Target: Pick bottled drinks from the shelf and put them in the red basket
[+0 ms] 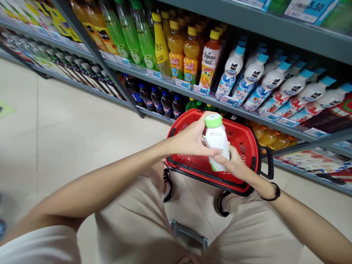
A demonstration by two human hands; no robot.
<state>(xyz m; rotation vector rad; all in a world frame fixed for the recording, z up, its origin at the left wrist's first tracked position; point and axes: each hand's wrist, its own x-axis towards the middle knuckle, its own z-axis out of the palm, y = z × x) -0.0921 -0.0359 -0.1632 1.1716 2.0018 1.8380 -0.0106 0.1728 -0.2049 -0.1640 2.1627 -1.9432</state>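
A small white bottle with a light green cap is held above the red shopping basket, its cap end tilted away from me. My left hand grips it from the left side, thumb across the front and fingers behind it. On the lower right, my right hand is closed around the bottle near its base, its thumb close to the left thumb. Small print shows below the cap. The fingers behind the bottle are mostly hidden. Part of the basket's inside is covered by my hands and the bottle.
Drink shelves run across the front, with Qoo bottles, a Tropicana bottle and blue-capped white bottles. Dark Pepsi bottles stand lower down. The basket's black handle sticks out right. Below me is a grey stool.
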